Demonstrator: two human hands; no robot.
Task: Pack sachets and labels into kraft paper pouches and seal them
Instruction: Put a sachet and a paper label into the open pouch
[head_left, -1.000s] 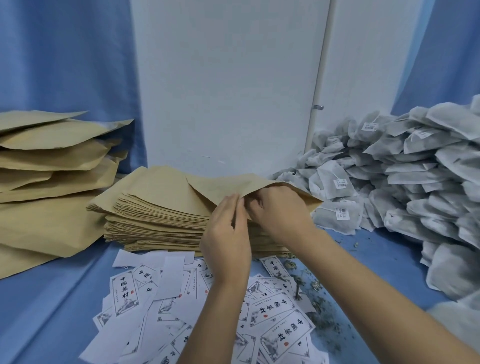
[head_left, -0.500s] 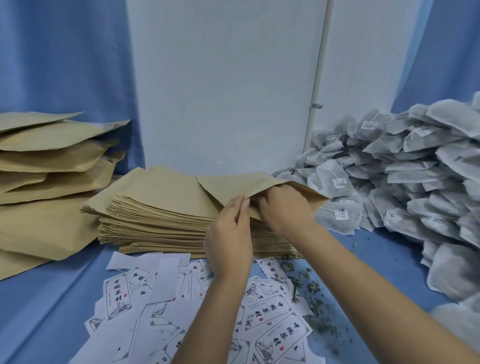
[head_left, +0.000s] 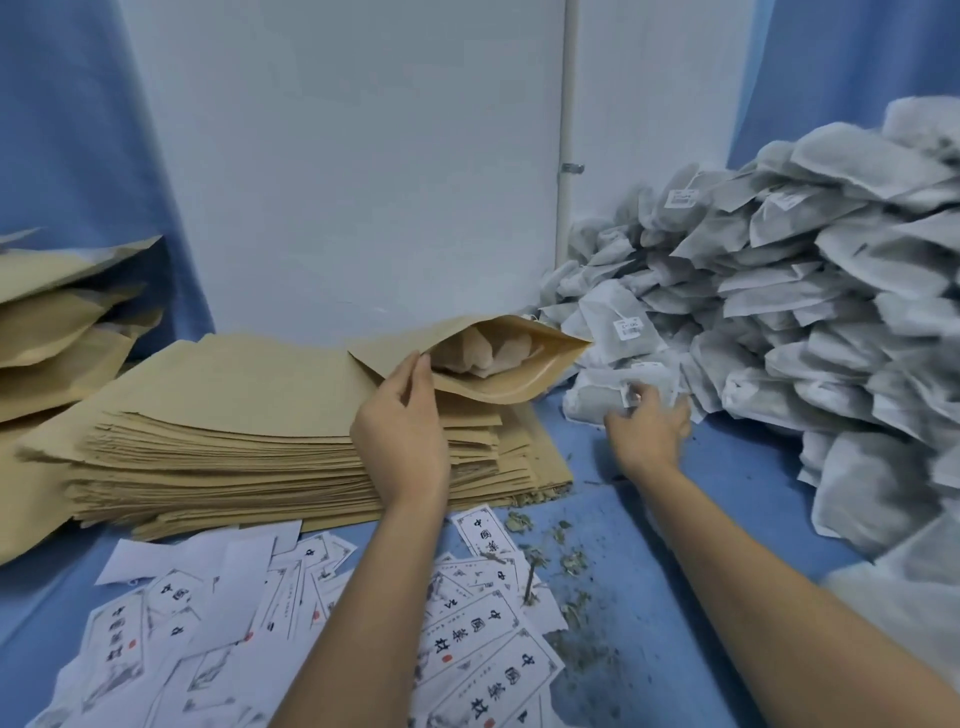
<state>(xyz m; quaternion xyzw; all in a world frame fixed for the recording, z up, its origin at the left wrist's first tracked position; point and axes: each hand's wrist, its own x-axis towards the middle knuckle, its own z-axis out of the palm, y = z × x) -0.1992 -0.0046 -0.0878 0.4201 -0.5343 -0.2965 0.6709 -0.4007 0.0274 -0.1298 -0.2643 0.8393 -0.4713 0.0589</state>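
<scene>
Kraft pouch (head_left: 397, 347) gaping open, labels (head_left: 470, 644) reading 中國

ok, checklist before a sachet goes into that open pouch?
1. Pouch mouth open: ok, the kraft pouch gapes toward the sachet pile.
2. Pouch held: ok, the left hand pinches its near lip.
3. Sachet gripped: cannot tell, the right hand is blurred at the pile's edge.
4. Pouch empty: cannot tell, pale shapes show inside.
5. Labels reachable: ok, the labels lie loose in front of the pouch stack.
</scene>
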